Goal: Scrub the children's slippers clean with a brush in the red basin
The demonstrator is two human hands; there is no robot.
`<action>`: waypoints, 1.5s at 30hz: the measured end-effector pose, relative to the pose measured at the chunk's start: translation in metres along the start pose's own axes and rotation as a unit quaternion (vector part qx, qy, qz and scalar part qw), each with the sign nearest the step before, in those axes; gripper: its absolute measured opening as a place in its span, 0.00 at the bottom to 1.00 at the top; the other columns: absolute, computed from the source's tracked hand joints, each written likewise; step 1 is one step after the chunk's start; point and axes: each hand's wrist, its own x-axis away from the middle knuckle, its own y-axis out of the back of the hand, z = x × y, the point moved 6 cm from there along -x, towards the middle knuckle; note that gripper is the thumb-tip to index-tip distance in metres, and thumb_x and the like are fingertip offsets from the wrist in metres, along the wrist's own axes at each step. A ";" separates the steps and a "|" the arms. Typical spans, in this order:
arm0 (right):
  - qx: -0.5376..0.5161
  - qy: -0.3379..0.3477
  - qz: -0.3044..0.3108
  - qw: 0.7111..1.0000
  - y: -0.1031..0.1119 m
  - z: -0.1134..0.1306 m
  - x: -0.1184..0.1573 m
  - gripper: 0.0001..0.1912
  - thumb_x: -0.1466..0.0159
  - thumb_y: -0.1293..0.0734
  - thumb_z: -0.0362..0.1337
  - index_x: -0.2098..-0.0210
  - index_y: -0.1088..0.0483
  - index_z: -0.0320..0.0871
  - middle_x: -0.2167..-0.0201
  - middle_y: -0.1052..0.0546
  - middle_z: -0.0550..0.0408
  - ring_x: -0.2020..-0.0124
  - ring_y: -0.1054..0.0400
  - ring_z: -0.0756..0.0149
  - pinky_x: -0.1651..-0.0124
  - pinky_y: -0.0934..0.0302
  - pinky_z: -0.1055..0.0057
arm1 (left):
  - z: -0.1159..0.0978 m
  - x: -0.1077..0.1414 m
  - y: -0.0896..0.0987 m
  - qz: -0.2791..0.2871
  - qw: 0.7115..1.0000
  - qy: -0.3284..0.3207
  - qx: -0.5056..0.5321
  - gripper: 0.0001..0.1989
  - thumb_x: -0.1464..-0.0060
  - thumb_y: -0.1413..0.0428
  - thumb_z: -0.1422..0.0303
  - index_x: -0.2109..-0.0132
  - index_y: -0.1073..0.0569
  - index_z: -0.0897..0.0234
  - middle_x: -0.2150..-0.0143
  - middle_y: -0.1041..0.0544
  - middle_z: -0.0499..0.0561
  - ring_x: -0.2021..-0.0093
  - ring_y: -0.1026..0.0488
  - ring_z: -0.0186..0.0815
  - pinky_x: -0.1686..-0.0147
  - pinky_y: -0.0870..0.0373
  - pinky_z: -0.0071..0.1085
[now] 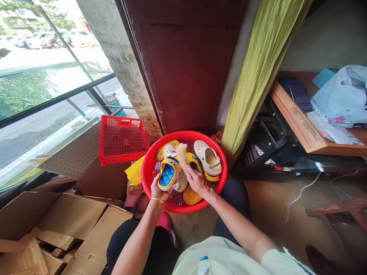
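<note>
My left hand (161, 190) grips a yellow slide sandal (168, 175) with a quilted blue footbed, tilted up over the red basin (145, 173). In my right hand (197, 180) is a pale scrubbing brush (182, 152), smeared by motion, close to the sandal's right side. Inside the basin, a cream clog (209, 158) with holes rests against the right wall. A yellow sole (192, 196) shows at the front, and other yellow and white footwear lies partly hidden behind my hands. Some liquid shows at the bottom.
A red plastic crate (123, 139) stands left of the basin, above cardboard boxes (83, 217). Pink sandals (134, 200) sit beside the basin. A dark red door (189, 76) and a yellow-green curtain (255, 76) are behind. At right is a wooden table (304, 118) with plastic bags.
</note>
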 end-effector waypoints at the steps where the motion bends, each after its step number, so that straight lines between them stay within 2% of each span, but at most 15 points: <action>1: 0.004 0.031 0.009 0.999 -0.005 0.008 0.006 0.28 0.25 0.45 0.42 0.27 0.40 0.47 0.53 0.19 0.43 0.55 0.23 0.56 0.51 0.30 0.66 | -0.002 -0.002 0.003 -0.021 1.000 -0.014 0.009 0.27 0.39 0.46 0.56 0.36 0.29 0.62 0.55 0.17 0.59 0.58 0.17 0.49 0.71 0.19 0.38; 3: 0.010 0.088 0.033 0.996 -0.016 0.024 0.019 0.27 0.25 0.45 0.44 0.29 0.37 0.52 0.57 0.18 0.45 0.59 0.23 0.57 0.54 0.30 0.66 | -0.006 -0.006 0.008 -0.064 0.996 -0.047 0.034 0.24 0.37 0.47 0.59 0.37 0.28 0.61 0.60 0.16 0.55 0.63 0.17 0.45 0.69 0.19 0.38; 5: 0.013 0.100 0.041 0.994 -0.019 0.031 0.025 0.26 0.25 0.43 0.43 0.29 0.37 0.54 0.58 0.19 0.46 0.60 0.23 0.58 0.54 0.30 0.67 | -0.006 -0.007 0.009 -0.085 0.993 -0.064 0.056 0.22 0.36 0.48 0.62 0.38 0.27 0.61 0.63 0.16 0.53 0.66 0.18 0.41 0.66 0.18 0.38; 10: 0.015 -0.015 0.026 0.999 0.007 0.009 0.007 0.29 0.27 0.42 0.40 0.27 0.40 0.51 0.53 0.17 0.47 0.55 0.23 0.58 0.52 0.31 0.69 | 0.005 -0.004 -0.004 -0.051 0.998 -0.023 0.037 0.21 0.36 0.46 0.61 0.40 0.27 0.64 0.57 0.16 0.57 0.57 0.17 0.46 0.57 0.18 0.44; 13: -0.022 0.000 0.033 0.999 0.024 0.009 0.015 0.29 0.27 0.42 0.39 0.28 0.39 0.49 0.49 0.18 0.47 0.51 0.23 0.58 0.49 0.31 0.69 | 0.012 -0.005 -0.007 -0.032 0.999 -0.016 0.008 0.21 0.37 0.45 0.61 0.41 0.26 0.67 0.55 0.16 0.59 0.56 0.17 0.47 0.56 0.18 0.43; 16: -0.028 0.039 0.095 0.994 0.027 0.024 0.047 0.29 0.27 0.41 0.40 0.28 0.39 0.51 0.51 0.17 0.48 0.54 0.22 0.57 0.50 0.31 0.67 | 0.016 -0.010 -0.005 -0.030 0.999 -0.042 -0.003 0.20 0.39 0.43 0.64 0.42 0.25 0.67 0.56 0.16 0.57 0.60 0.17 0.42 0.60 0.18 0.37; 19: 0.001 0.036 0.173 0.984 0.030 0.037 0.067 0.30 0.27 0.42 0.41 0.26 0.43 0.53 0.57 0.15 0.48 0.58 0.20 0.55 0.55 0.32 0.65 | 0.017 -0.011 -0.008 -0.022 0.996 -0.082 -0.017 0.21 0.42 0.40 0.65 0.42 0.24 0.65 0.56 0.16 0.54 0.63 0.18 0.38 0.63 0.20 0.31; 23: 0.006 -0.019 0.189 0.982 0.047 0.042 0.033 0.28 0.26 0.43 0.41 0.28 0.42 0.54 0.55 0.16 0.49 0.55 0.21 0.53 0.55 0.35 0.65 | 0.022 -0.003 -0.020 0.003 0.990 -0.115 -0.081 0.33 0.50 0.32 0.58 0.38 0.26 0.61 0.55 0.17 0.53 0.65 0.20 0.38 0.68 0.22 0.31; 27: -0.034 -0.036 0.155 0.987 0.054 0.044 -0.012 0.23 0.26 0.44 0.40 0.33 0.35 0.48 0.47 0.18 0.47 0.49 0.24 0.55 0.51 0.37 0.68 | 0.024 0.004 -0.023 -0.005 0.979 -0.163 -0.126 0.38 0.56 0.28 0.56 0.38 0.26 0.59 0.49 0.18 0.53 0.57 0.19 0.42 0.63 0.22 0.32; 29: -0.036 -0.016 0.159 0.986 0.049 0.047 -0.011 0.23 0.26 0.45 0.39 0.35 0.34 0.46 0.51 0.17 0.46 0.50 0.23 0.55 0.53 0.38 0.68 | 0.023 0.004 -0.020 -0.012 0.973 -0.183 -0.138 0.38 0.56 0.29 0.54 0.38 0.25 0.59 0.47 0.18 0.54 0.55 0.20 0.44 0.62 0.21 0.32; 33: -0.028 0.019 0.202 0.979 0.039 0.048 0.033 0.25 0.26 0.44 0.41 0.31 0.37 0.52 0.54 0.16 0.49 0.54 0.22 0.54 0.55 0.38 0.67 | 0.017 -0.001 -0.009 -0.040 0.969 -0.195 -0.147 0.37 0.51 0.33 0.49 0.38 0.26 0.60 0.44 0.20 0.56 0.53 0.20 0.44 0.66 0.23 0.30; 36: -0.009 0.024 0.222 0.975 0.042 0.042 0.053 0.28 0.27 0.43 0.42 0.29 0.40 0.56 0.55 0.16 0.50 0.56 0.21 0.53 0.54 0.37 0.65 | 0.016 -0.004 -0.007 -0.059 0.966 -0.195 -0.157 0.37 0.47 0.37 0.46 0.36 0.28 0.61 0.42 0.22 0.58 0.53 0.21 0.43 0.67 0.24 0.29; 41: 0.026 -0.034 0.169 0.985 0.053 0.029 0.021 0.26 0.27 0.43 0.42 0.30 0.37 0.55 0.56 0.16 0.48 0.56 0.21 0.51 0.53 0.37 0.62 | 0.025 -0.004 -0.023 -0.023 0.939 -0.245 -0.240 0.37 0.50 0.34 0.48 0.37 0.26 0.63 0.41 0.22 0.58 0.45 0.23 0.46 0.54 0.23 0.34; 43: 0.020 -0.052 0.159 0.986 0.051 0.026 0.009 0.26 0.27 0.43 0.40 0.31 0.36 0.53 0.56 0.16 0.48 0.56 0.21 0.52 0.53 0.37 0.63 | 0.028 -0.004 -0.026 -0.013 0.927 -0.266 -0.265 0.35 0.51 0.32 0.50 0.41 0.24 0.64 0.45 0.20 0.58 0.44 0.24 0.47 0.49 0.25 0.36; 45: 0.001 -0.039 0.162 0.986 0.046 0.026 0.011 0.26 0.27 0.43 0.39 0.32 0.35 0.52 0.55 0.16 0.48 0.56 0.21 0.52 0.53 0.37 0.64 | 0.029 -0.006 -0.020 -0.035 0.927 -0.264 -0.263 0.32 0.51 0.33 0.50 0.43 0.22 0.65 0.50 0.18 0.57 0.46 0.23 0.47 0.49 0.25 0.37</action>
